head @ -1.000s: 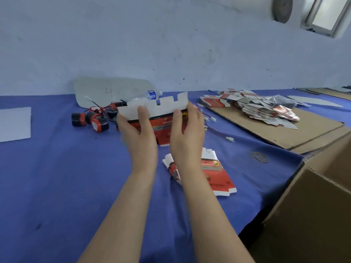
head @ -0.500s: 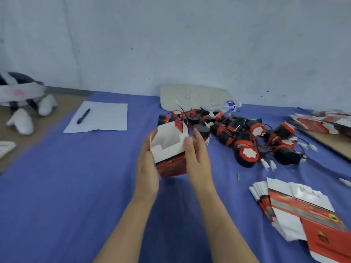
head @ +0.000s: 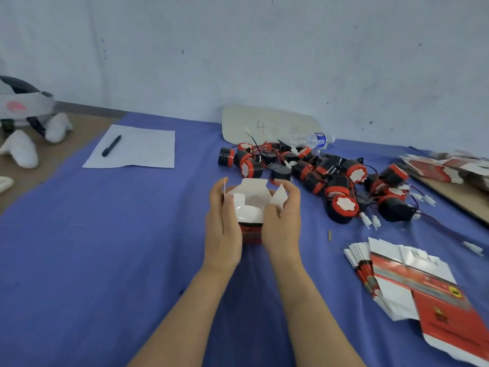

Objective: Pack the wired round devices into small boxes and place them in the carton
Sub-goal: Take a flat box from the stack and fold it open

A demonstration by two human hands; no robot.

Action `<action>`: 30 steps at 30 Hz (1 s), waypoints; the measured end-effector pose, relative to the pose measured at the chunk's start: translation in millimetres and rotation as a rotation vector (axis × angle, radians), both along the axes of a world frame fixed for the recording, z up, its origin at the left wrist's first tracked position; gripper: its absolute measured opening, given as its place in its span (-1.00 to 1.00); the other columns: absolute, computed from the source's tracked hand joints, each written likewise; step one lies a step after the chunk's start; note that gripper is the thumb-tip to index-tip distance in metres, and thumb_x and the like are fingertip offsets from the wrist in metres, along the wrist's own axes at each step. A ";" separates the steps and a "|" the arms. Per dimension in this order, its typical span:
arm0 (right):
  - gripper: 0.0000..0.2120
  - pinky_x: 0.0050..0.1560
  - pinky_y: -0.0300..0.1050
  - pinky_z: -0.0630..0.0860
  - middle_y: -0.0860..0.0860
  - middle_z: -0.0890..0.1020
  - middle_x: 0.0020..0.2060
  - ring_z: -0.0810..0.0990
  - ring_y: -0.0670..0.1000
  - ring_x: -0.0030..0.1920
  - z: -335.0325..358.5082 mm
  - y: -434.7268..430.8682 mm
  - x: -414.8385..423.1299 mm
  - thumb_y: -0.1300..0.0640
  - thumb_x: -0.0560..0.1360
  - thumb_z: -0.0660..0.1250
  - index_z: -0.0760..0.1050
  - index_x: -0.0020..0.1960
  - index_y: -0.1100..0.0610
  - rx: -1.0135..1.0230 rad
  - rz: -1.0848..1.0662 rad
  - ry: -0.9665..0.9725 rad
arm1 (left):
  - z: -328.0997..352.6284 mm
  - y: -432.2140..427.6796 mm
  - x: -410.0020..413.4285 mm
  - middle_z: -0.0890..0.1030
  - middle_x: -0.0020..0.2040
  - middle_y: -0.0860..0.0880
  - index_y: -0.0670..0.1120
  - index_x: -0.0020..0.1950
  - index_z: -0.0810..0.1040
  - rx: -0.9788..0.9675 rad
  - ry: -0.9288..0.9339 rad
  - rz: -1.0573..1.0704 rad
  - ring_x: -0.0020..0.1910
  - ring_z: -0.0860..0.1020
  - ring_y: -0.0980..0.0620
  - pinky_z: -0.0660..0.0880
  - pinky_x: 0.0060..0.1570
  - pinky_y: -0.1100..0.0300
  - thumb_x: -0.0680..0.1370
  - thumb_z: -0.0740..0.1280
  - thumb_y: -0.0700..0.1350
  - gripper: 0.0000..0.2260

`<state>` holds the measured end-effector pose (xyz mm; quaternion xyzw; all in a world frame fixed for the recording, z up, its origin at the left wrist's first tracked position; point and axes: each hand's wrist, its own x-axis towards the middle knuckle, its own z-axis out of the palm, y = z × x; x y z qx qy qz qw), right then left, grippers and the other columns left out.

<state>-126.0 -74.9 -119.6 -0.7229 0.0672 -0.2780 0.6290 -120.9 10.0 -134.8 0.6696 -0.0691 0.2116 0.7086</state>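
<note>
Gripping its left side, the left hand (head: 223,226) steadies the small red-and-white cardboard box (head: 250,207) mid-table, right hand (head: 281,223) clamped opposite; flat a second ago, it now stands open-topped, ready for black-and-red wired round devices (head: 341,207) heaped far right

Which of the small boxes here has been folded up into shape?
The small box held between the left hand and right hand, its top flaps standing open; the stack of boxes on the right lies flat.
</note>
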 end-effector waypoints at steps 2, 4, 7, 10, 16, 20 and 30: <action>-0.50 -0.48 -0.42 0.33 -0.18 0.51 -0.24 0.46 -0.33 -0.38 -0.4 0.7 1.1 0.42 0.47 0.06 0.34 -0.01 -0.23 -0.016 -0.001 -0.002 | -2.5 0.5 0.9 0.47 0.04 0.34 0.15 0.30 0.33 0.023 -0.003 0.038 0.00 0.46 0.46 0.41 -0.08 0.53 0.68 0.02 -0.05 -0.77; -0.50 -0.47 -0.44 0.33 -0.19 0.50 -0.22 0.46 -0.35 -0.36 -1.1 0.2 3.3 0.43 0.47 0.06 0.37 0.02 -0.19 -0.029 0.007 -0.007 | -3.4 -0.4 1.1 0.46 0.05 0.32 0.16 0.28 0.33 0.047 0.005 0.080 0.03 0.47 0.39 0.45 -0.01 0.43 0.68 0.02 -0.05 -0.77; -0.55 -0.40 -0.48 0.35 -0.24 0.50 -0.16 0.46 -0.38 -0.27 -2.3 -0.1 7.7 0.43 0.47 0.06 0.43 0.12 -0.04 -0.047 0.010 0.009 | -3.0 -2.5 0.8 0.49 0.07 0.19 0.07 0.34 0.35 0.093 0.003 0.143 -0.01 0.50 0.23 0.43 -0.05 0.46 0.67 0.02 -0.04 -0.73; -0.59 -0.39 -0.49 0.35 -0.25 0.50 -0.16 0.49 -0.28 -0.25 -4.1 0.3 10.1 0.40 0.51 0.06 0.41 0.08 -0.07 -0.079 0.035 0.043 | -0.9 -1.3 1.2 0.48 0.08 0.14 -0.05 0.36 0.37 0.144 -0.014 0.200 -0.01 0.48 0.16 0.37 -0.13 0.58 0.66 0.08 -0.13 -0.72; -0.48 -0.35 -0.47 0.35 -0.27 0.41 0.01 0.44 -0.35 -0.28 -3.5 -5.9 4.8 0.46 0.44 0.09 0.24 0.15 -0.13 -0.160 0.261 0.040 | 2.2 3.3 1.8 0.47 0.06 0.16 0.03 0.26 0.39 0.162 0.038 0.156 0.05 0.45 0.16 0.43 0.00 0.42 0.48 0.11 -0.44 -0.52; -0.62 -0.27 -0.48 0.38 -0.25 0.44 0.02 0.46 -0.35 -0.14 -5.3 -3.3 0.9 0.35 0.51 0.21 0.26 0.01 -0.15 -0.160 0.244 -0.021 | 4.2 4.3 6.7 0.49 0.18 0.03 0.02 0.18 0.40 0.143 0.059 0.111 0.15 0.45 0.07 0.40 0.15 0.30 0.49 0.06 -0.46 -0.55; -0.77 -0.33 -0.43 0.38 -0.12 0.57 -0.14 0.49 -0.27 -0.31 -10.2 1.7 7.2 0.22 0.54 0.23 0.35 0.02 -0.11 -0.053 0.246 0.019 | 4.6 12.3 12.0 0.50 0.22 0.04 0.00 0.28 0.44 0.113 0.104 0.073 0.21 0.46 0.09 0.38 0.17 0.30 0.51 0.06 -0.43 -0.52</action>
